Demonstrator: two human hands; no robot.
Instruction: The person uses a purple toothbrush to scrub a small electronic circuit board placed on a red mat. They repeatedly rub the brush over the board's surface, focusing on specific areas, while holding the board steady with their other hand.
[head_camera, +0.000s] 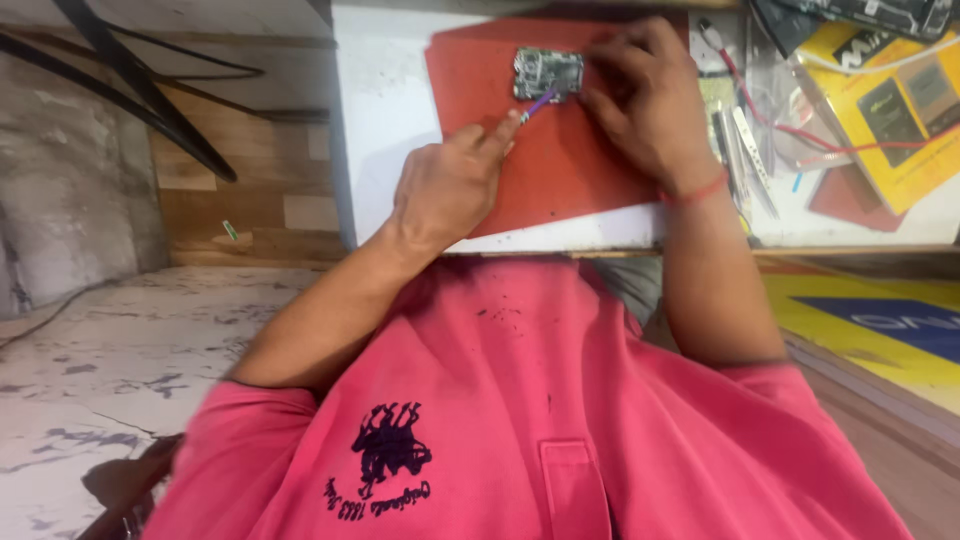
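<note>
Shirt: my pink polo shirt (520, 420) with a dark printed emblem fills the near view, right up against the near edge of the white worktable (385, 110).
Left hand: my left hand (445, 185) is curled over the near part of the flat red rectangular mat (560, 170), fingers pinched tight on a thin purple-tipped tool (538, 102), tip at the board's near edge.
Right hand: my right hand (645, 95) lies palm down on the mat's right side, fingertips pressing the board's right edge; a red thread band (695, 190) sits on that wrist.
Board: the small grey-green circuit board (547, 72) lies flat near the mat's far edge.
Right end of table: metal tweezers (745, 150), red wire (800, 130) and a yellow box (890, 110) crowd there.
</note>
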